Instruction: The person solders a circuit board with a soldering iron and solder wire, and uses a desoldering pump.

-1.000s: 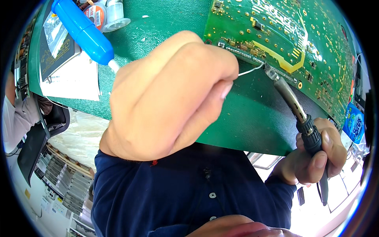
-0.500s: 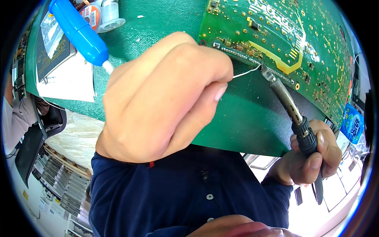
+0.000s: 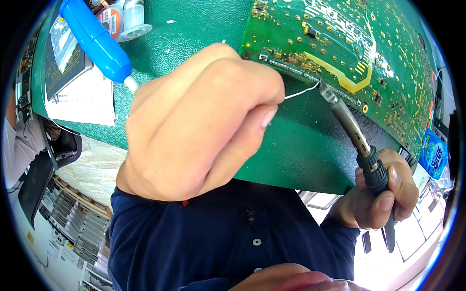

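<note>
A large green circuit board (image 3: 340,53) lies at the upper right, with a long row of solder joints (image 3: 291,72) along its near-left edge. My left hand (image 3: 204,126) is closed, thumb against forefinger, pinching a thin silvery solder wire (image 3: 302,92). The wire's free end reaches the joint row. Gripped in my right hand (image 3: 388,194) is a soldering iron (image 3: 353,130) with a perforated metal barrel and black grip. Its tip is at the row beside the wire's end; whether the two touch is too small to tell.
At the upper left lies a blue solder sucker (image 3: 99,46), its white nozzle ending by my left hand. Near it are a clear spool (image 3: 136,22), papers (image 3: 85,106) and a dark booklet (image 3: 65,72). A blue packet (image 3: 432,154) is at far right. Another person's sleeve (image 3: 22,155) shows at far left.
The whole view has shifted slightly. Both hands keep their grips, and the solder wire and iron tip remain at the joint row, near the same spot.
</note>
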### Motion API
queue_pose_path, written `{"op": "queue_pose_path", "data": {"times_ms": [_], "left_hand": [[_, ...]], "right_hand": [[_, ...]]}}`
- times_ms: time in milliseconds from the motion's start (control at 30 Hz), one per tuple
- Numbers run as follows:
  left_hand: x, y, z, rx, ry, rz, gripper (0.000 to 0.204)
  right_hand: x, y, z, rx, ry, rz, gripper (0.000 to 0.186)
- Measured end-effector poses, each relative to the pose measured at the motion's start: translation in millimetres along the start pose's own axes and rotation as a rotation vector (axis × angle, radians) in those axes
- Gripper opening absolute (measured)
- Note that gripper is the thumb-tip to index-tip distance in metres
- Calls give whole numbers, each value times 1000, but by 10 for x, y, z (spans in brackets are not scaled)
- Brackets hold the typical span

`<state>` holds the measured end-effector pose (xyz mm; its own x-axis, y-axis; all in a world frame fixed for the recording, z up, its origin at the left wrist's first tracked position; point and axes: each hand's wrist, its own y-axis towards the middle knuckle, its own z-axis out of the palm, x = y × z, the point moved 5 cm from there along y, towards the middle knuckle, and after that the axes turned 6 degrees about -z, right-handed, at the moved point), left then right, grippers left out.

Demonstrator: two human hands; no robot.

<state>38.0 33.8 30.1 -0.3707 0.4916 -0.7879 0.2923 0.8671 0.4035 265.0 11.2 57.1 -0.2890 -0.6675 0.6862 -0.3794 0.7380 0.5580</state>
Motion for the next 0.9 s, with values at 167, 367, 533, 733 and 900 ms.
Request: {"op": "queue_pose_path", "data": {"times_ms": [167,367,533,733,900], "left_hand": [[0,-8,0,-15,15,-2,16],[-4,-3,2,0,7,-16,16],[-1,-2,2,4,16,5,15],[-2,-12,7,-21,5,4,15],[-13,-6,5,-29,34,-35,15]], "right_hand": [[0,-3,-4,16,-27,-3,27],[0,-17,-16,29,-55,-24,28],[-14,15,1,20,-6,-147,30],[-21,13,2,35,13,-171,31],[-10,0,2,4,-35,-111,29]]}}
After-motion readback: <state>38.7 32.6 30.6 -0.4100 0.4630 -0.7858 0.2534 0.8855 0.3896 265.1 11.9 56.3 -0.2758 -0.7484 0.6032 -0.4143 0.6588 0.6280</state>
